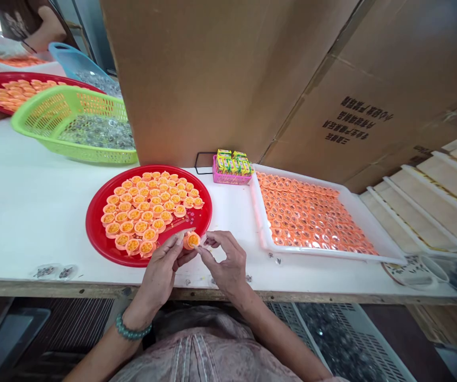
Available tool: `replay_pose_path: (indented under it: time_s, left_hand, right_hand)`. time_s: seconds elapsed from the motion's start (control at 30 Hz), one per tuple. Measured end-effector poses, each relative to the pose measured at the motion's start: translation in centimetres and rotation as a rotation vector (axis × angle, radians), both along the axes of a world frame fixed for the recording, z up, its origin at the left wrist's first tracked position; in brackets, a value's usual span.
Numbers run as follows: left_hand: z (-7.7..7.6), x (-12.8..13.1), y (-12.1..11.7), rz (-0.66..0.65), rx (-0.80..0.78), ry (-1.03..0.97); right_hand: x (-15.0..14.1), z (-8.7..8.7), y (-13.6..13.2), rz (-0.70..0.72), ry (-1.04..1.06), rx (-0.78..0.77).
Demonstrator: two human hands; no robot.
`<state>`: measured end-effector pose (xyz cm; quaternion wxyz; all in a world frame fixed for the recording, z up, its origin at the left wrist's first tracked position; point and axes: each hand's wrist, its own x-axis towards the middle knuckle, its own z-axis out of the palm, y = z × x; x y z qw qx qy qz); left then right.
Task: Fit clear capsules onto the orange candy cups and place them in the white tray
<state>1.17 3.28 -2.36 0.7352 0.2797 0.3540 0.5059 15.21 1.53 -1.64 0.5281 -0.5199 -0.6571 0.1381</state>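
My left hand (164,265), with a bead bracelet at the wrist, pinches a small orange plastic cup (192,241) with a yellow inside. My right hand (226,260) is curled close on the other side. Its thumb tip meets the cup's edge, and a small clear piece with dark print (209,241) shows at its fingertips. Both hands are over the near right rim of a round red tray (93,233). Many similar orange cups (143,204) lie in that tray, yellow insides upward.
A white tray of clear-topped orange pieces (308,212) stands right, by stacked white trays (431,201). Behind are a pink basket of yellow packets (232,179) and a cardboard wall (220,79). A green basket (93,155) holds clear pieces; a co-worker's gloved hand (7,50) shows far left.
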Motion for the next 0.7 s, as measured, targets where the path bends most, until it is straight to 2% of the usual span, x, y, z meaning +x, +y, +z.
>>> replay_pose_path:
  time_s: [0.27,0.43,0.7]
  left_hand:
    - [0.33,-0.16,-0.20,0.010,-0.010,0.037]
    - [0.51,-0.06,-0.19,-0.045,0.011,0.127]
    - [0.23,-0.02,-0.22,-0.062,0.064,0.177]
  right_hand:
    - [-0.13,0.23,0.08,0.039,-0.074,-0.027]
    - [-0.02,-0.13,-0.05,0.056,-0.169,0.014]
    - [0.35,-0.10,-0.37,0.090,-0.190,0.045]
